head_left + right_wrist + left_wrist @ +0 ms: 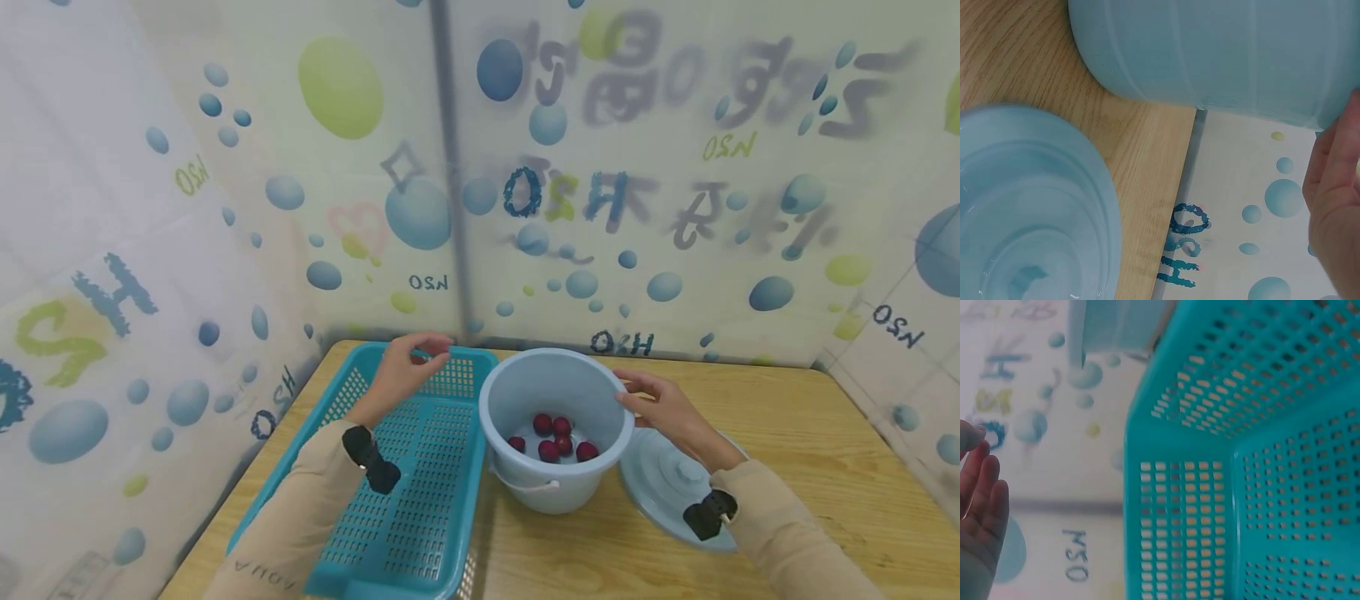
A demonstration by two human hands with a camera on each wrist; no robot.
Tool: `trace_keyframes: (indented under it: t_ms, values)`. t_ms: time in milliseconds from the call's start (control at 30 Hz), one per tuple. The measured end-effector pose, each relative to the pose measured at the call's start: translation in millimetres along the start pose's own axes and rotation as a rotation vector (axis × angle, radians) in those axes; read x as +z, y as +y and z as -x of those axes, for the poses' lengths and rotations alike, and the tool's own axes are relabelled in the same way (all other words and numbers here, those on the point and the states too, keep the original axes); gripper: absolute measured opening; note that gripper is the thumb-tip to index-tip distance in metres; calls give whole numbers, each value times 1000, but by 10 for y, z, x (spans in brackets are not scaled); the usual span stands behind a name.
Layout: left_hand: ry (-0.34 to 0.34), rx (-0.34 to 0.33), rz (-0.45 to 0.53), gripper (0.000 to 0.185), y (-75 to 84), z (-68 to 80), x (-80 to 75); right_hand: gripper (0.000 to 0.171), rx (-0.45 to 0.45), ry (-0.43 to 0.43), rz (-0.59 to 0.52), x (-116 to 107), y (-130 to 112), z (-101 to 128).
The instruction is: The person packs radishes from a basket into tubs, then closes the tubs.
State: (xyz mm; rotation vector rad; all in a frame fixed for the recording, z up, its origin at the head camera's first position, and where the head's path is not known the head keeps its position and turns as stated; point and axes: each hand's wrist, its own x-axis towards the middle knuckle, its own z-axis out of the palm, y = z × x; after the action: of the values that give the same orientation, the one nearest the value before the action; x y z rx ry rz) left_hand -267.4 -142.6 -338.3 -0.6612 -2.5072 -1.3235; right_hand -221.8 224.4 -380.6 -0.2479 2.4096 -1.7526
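A light blue bucket (557, 482) stands upright on the table with several dark red round fruits (548, 451), which look like plums, on its bottom. My right hand (663, 408) touches the right side of the bucket's rim with extended fingers; in the right wrist view its fingers (1335, 156) lie against the bucket's outer wall (1222, 56). Over the far end of a teal perforated basket (474, 467) hovers my left hand (405, 367), fingers loosely bent, holding nothing. The basket (1180, 447) fills much of the left wrist view, the left hand (982, 506) at its edge.
A round light blue lid (660, 479) with a knob lies on the wooden table (810, 467), right of the bucket and partly under my right forearm. The bucket's white handle (528, 487) hangs down in front. A printed curtain (660, 250) stands behind the table.
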Motion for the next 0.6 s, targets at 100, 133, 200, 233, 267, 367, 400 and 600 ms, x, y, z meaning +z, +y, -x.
trace_keyframes:
  t_ms: [100, 133, 200, 233, 267, 367, 400, 600]
  values:
    - [35, 3, -16, 21, -129, 75, -101, 58, 1, -3, 4, 4, 9, -7]
    - [40, -2, -22, 21, -177, 100, -122, 59, 2, -2, 6, 3, 10, -6]
    - [37, -24, -30, 22, -267, 157, -158, 59, 4, -1, 7, 1, 11, -5]
    - [29, -43, -33, 22, -312, 188, -173, 59, 5, 0, 7, -1, 11, -5]
    - [18, -62, -41, 23, -357, 221, -187, 59, 6, -1, 6, -2, 12, -6]
    - [-38, -116, -62, 25, -495, 321, -220, 59, 8, -1, 5, -2, 12, -9]
    - [-56, -127, -73, 26, -542, 352, -228, 59, 7, -1, 4, -1, 12, -9]
    - [-147, -202, -129, 31, -770, 506, -266, 60, 1, -4, 8, -5, 19, -10]
